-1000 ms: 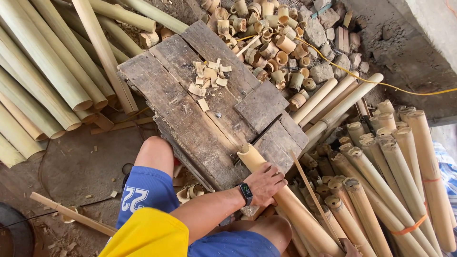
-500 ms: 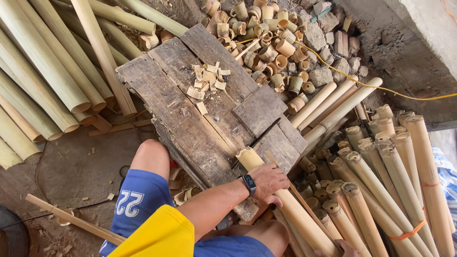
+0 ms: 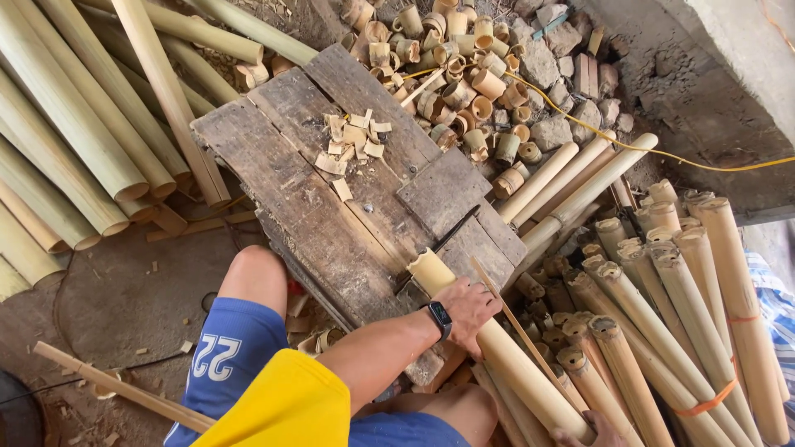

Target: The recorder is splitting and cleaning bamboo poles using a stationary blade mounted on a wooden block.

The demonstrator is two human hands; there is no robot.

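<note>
— The left hand [image 3: 472, 310] is clamped over a pale bamboo pole [image 3: 497, 352], close to its cut end, which lies on the worn wooden bench [image 3: 331, 207]. The right hand [image 3: 592, 430] barely shows at the bottom edge, fingers at the pole's far end; I cannot tell how firmly it grips.

— Where does the pole run?

— From the bench edge just ahead of the left hand, back under the palm, slanting down towards the right hand. A thin bamboo strip [image 3: 517, 327] lies along it just beyond the knuckles.

— Anything look risky to you?

— I'd judge the pole could roll, since it is round and only one end is on the boards. If that grip slackens it could slide off the edge towards the bare knee [image 3: 252, 277]. A dark blade [image 3: 455, 230] seems to stick out of a gap in the planks just ahead of the fingers; a slip forward might meet it.

— Counts?

— One pole in hand, one bench, one wristwatch [image 3: 439, 316]. About a dozen chips [image 3: 352, 145] lie further up the bench. To the right of the hands roughly fifteen cut poles [image 3: 662, 314] are stacked. Beyond the bench lies a heap of short bamboo rings [image 3: 464, 83], too many to count; to the left, about ten long poles [image 3: 74, 124].
</note>
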